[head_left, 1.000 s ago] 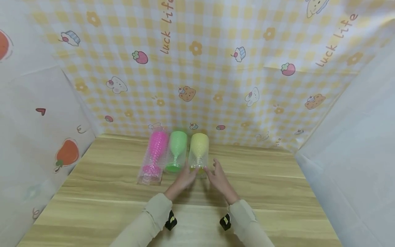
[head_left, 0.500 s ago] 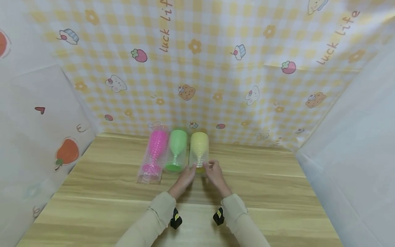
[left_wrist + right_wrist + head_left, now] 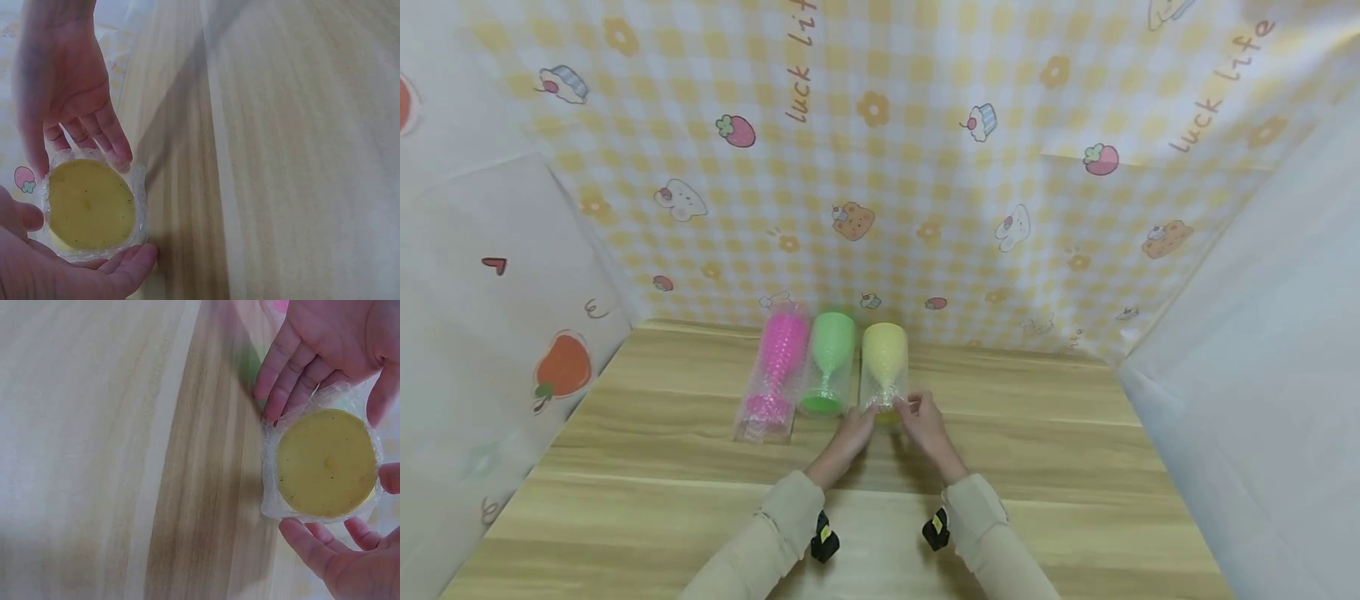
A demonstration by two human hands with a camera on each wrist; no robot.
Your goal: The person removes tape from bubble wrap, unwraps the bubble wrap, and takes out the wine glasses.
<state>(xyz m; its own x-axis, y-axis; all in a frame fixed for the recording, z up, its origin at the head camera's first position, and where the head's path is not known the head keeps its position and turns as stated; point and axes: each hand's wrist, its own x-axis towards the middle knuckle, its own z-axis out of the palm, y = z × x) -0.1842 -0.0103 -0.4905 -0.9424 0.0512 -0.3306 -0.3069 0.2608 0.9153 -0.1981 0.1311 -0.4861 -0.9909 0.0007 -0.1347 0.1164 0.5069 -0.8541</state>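
Note:
A yellow goblet (image 3: 884, 350) in clear bubble wrap lies on the wooden table with its foot toward me. My left hand (image 3: 852, 433) holds the wrapped foot end from the left, and my right hand (image 3: 925, 423) holds it from the right. Both wrist views look onto the round yellow foot (image 3: 90, 203), with thumbs above it and fingers along its sides. Just left of my left hand lies a wrapped green goblet (image 3: 832, 342). Beyond that is a pink goblet (image 3: 782, 346), slightly slanted, its wrap reaching past the foot.
The table (image 3: 1037, 450) extends on both sides of my arms. Behind the goblets rises a yellow checked cloth (image 3: 940, 183), near their rims. White sheets (image 3: 1262, 333) close off the left and right sides. A black wrist device (image 3: 824, 540) hangs under each sleeve.
My right hand's spread fingers have come in against the wrapped foot, and the left hand has closed in too. The yellow goblet has slid slightly toward me; the green and pink ones stay.

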